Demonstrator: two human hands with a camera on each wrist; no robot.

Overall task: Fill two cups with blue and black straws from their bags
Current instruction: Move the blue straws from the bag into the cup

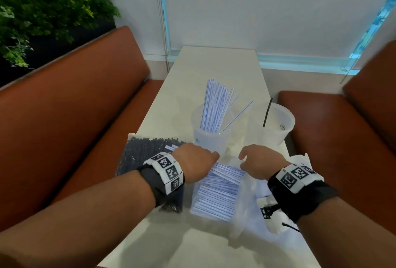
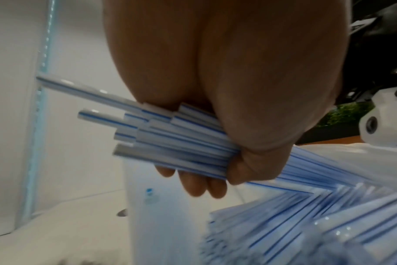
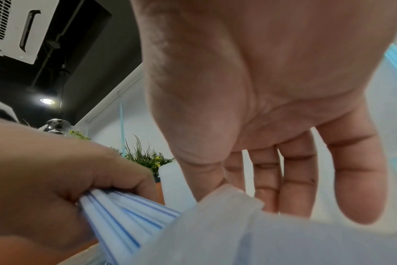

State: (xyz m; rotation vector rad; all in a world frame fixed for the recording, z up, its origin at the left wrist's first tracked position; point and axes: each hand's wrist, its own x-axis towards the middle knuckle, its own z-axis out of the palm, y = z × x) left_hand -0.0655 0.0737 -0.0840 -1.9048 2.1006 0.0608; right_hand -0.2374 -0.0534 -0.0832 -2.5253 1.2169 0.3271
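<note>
Right now your table runs long and narrow away from you, white, between two rust-brown benches. Near left on it lies the bag of black straws, long axis running near to far, partly under your left wrist. Right of it, the clear bag of blue straws: white straws with a thin blue stripe, stacked flat, their length running left-near to right-far across the bag.

Just beyond the bags stand two translucent cups. Left cup holds a thick sheaf of blue-striped straws upright, fanning toward the far right at the tops. Right cup, well apart from the bags at the table's right edge, holds one black straw, leaning slightly right at the top.

Your left hand is fisted around a bundle of blue straws at the bag's far end; the wrist view shows cut ends poking out unevenly past the thumb side, bundle tilted, far ends raised. Your right hand pinches the bag's plastic edge between thumb and forefinger, remaining fingers spread straight.
</note>
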